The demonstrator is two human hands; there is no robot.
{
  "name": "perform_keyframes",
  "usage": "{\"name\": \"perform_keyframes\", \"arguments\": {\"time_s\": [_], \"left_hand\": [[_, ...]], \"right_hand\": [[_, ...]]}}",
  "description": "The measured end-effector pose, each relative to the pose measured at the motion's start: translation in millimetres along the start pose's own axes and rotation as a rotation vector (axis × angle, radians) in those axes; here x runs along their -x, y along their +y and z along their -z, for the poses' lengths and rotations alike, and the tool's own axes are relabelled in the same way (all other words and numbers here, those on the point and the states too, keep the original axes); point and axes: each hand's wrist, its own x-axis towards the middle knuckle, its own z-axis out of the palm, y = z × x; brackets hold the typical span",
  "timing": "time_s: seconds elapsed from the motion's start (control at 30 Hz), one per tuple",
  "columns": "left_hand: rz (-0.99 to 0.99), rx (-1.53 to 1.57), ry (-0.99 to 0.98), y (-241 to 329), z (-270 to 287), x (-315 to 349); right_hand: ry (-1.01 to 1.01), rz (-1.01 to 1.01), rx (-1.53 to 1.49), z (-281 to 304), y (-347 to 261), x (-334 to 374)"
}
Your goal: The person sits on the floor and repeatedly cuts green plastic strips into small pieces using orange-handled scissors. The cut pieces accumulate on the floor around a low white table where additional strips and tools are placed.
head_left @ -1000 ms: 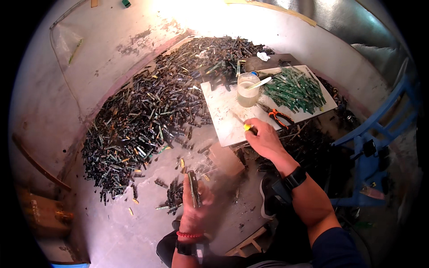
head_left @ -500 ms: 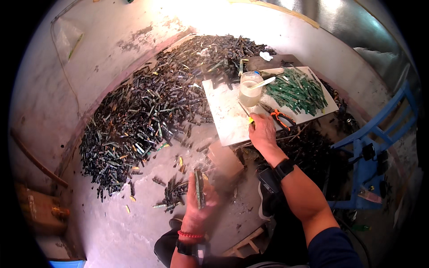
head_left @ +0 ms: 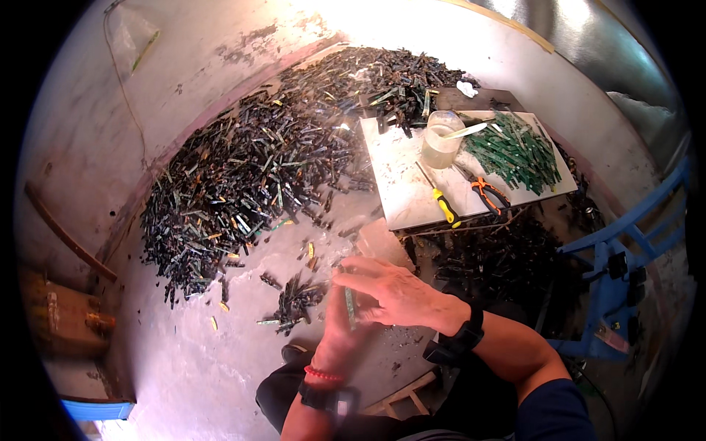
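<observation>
Upright in my left hand (head_left: 332, 342) is a narrow, dark green strip-like piece (head_left: 350, 305), partly hidden by fingers and a little blurred. My right hand (head_left: 404, 295) reaches across from the right, its bent fingers at the top of the same piece and its thumb lower down. Both hands meet above the floor, left of my knees. On the white board (head_left: 397, 202) lie a yellow-and-black screwdriver (head_left: 446, 208) and orange-and-black pliers (head_left: 490, 197). Behind them stands a clear jar (head_left: 440, 151) of cloudy liquid with a white stick-like utensil (head_left: 465, 131) across its rim.
Green strips (head_left: 515, 154) are heaped on the board's right side. A large pile of dark strips (head_left: 243, 176) spreads along the wall, with a small heap (head_left: 294, 303) near my left hand. Brown cardboard (head_left: 382, 239) lies by the board; a blue chair (head_left: 599, 272) stands at right.
My right hand has left the screwdriver on the board and come down and left to the piece in my left hand. The whole view has shifted slightly.
</observation>
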Motion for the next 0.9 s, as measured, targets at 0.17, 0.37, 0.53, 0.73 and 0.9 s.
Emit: {"name": "perform_keyframes", "arguments": {"time_s": [0.17,0.37,0.53,0.73,0.9], "left_hand": [[-0.488,-0.606,-0.240,24.9,-15.8,12.7],[0.214,0.016,-0.040,14.2,-12.1,5.8],[0.477,0.166,0.077,32.9,-29.6,7.7],[0.495,0.337,0.117,54.9,-47.6,14.0],[0.416,0.311,-0.138,45.6,-23.4,12.3]], "right_hand": [[-0.047,-0.061,0.031,-0.5,8.5,1.1],[-0.023,-0.010,0.029,-2.2,13.9,-2.2],[-0.073,-0.102,0.011,-2.0,14.5,-3.7],[0.205,0.039,0.122,-11.8,9.7,-7.6],[0.235,-0.005,0.122,-7.1,13.2,-9.6]]}}
